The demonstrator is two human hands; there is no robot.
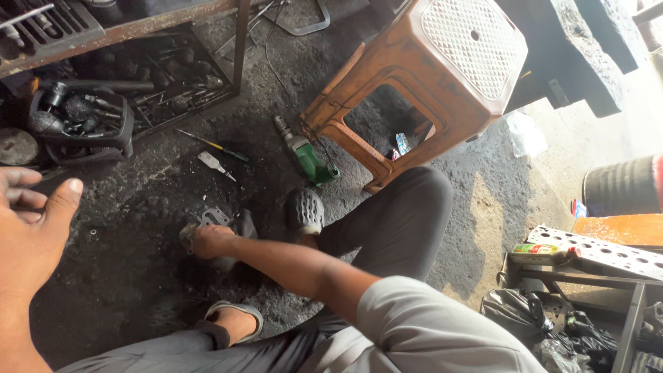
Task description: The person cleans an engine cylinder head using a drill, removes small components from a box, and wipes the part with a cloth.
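The plastic stool (pixel 442 76) is orange-brown, its seat a pale cream lattice. The drill (pixel 304 155) on the black, oily floor (pixel 124 269) is green. The trousers (pixel 394 228) are dark grey, the clog (pixel 305 211) black with small holes. A screwdriver (pixel 213 145) shows a yellow handle.

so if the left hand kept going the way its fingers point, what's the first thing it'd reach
The left hand points up and slightly left in the head view. Going straight on, it would probably first meet the black plastic crate of grimy metal parts on the floor, under the rusty shelf frame. Depth is unclear, since the hand is raised above the floor.
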